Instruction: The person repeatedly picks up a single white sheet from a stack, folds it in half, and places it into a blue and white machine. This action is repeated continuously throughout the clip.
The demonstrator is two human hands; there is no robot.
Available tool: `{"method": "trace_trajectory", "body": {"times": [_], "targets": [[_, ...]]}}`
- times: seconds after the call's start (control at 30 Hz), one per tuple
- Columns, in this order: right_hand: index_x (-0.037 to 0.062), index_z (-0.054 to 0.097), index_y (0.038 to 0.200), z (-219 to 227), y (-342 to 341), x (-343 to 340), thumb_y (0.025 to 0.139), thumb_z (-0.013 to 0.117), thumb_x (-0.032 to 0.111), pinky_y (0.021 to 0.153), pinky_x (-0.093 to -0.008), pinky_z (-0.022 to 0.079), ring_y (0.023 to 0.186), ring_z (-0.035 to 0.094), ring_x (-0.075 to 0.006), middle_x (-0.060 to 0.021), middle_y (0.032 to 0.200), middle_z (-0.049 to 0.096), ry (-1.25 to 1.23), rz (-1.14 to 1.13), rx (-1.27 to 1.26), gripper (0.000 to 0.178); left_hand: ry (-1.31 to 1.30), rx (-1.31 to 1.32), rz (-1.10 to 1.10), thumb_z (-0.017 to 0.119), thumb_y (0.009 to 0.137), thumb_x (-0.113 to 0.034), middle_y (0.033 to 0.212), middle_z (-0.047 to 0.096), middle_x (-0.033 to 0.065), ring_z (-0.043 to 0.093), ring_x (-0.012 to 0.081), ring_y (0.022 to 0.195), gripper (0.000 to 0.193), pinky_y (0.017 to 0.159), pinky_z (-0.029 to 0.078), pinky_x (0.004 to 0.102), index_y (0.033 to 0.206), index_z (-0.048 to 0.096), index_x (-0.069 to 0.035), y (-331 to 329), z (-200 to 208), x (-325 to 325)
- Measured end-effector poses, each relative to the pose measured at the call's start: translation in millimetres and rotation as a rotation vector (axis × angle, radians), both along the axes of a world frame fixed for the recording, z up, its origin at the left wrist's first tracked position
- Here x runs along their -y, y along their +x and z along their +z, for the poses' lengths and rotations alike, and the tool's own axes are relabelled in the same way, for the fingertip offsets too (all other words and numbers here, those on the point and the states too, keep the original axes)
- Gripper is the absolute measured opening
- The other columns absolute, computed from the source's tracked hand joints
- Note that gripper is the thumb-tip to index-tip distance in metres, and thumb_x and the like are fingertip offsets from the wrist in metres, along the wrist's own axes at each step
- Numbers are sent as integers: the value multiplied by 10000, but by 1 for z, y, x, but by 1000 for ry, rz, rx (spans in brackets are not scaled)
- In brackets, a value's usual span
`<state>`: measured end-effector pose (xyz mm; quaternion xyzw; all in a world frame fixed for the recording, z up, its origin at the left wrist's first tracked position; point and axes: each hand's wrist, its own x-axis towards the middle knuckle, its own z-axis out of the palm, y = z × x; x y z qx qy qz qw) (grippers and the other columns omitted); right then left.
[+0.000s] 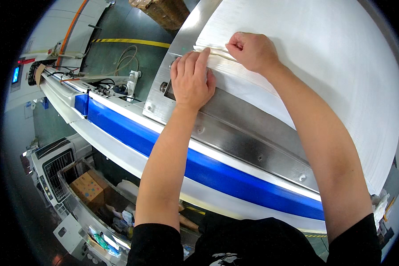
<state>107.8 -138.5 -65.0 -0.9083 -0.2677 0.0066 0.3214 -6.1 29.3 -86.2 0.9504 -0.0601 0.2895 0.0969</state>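
A broad stack of thin white sheets (332, 48), cloth or paper, covers the metal table at the upper right. Its many layers show along the near left edge, where a few are ruffled. My left hand (191, 82) lies over that corner, fingers stretched side by side and thumb apart, fingertips touching the sheet edges. Just right of it, my right hand (255, 52) is curled in a pinch above the ruffled layers. Whatever lies between its fingertips is hidden.
A steel table plate (239, 128) with screws runs below the stack. In front of it are a blue strip (119, 128) and white rails. A bin (82, 199) holding a cardboard box (88, 187) stands lower left. Cables (127, 60) lie on the floor; a brown bundle (164, 12) stands beyond.
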Motion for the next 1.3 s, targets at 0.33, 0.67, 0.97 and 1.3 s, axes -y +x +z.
{"method": "trace_trajectory", "body": {"times": [0.33,0.67,0.97,1.3], "targets": [[107,696,893,11,-10,7,838,658,292,638,-370,519,669,650,-268,-80,748,684,67,7,-64,197,105,-109,-17,657,696,-171,1087,574,61,535,288,1041,289,982,375,461,981,623,-140,-11,19,-1],[67,682,977,27,-179,229,896,605,319,775,-415,491,854,646,-301,-99,912,689,-250,-364,45,276,379,-665,-229,673,718,-159,1189,607,134,570,325,1116,529,1024,377,477,1224,534,-92,-8,70,-33],[101,713,889,30,-282,594,982,448,356,996,-479,394,860,652,-279,-88,815,693,-614,-743,-30,379,998,-1041,-15,612,784,-75,1136,639,118,645,305,990,450,833,518,415,1229,572,-131,39,71,47],[50,695,1033,33,-333,879,1015,324,434,1096,-451,311,1024,631,-297,-130,1022,700,-920,-843,-371,533,856,-770,12,502,913,-100,897,666,218,633,402,879,193,751,509,473,939,659,9,63,0,-68]]}}
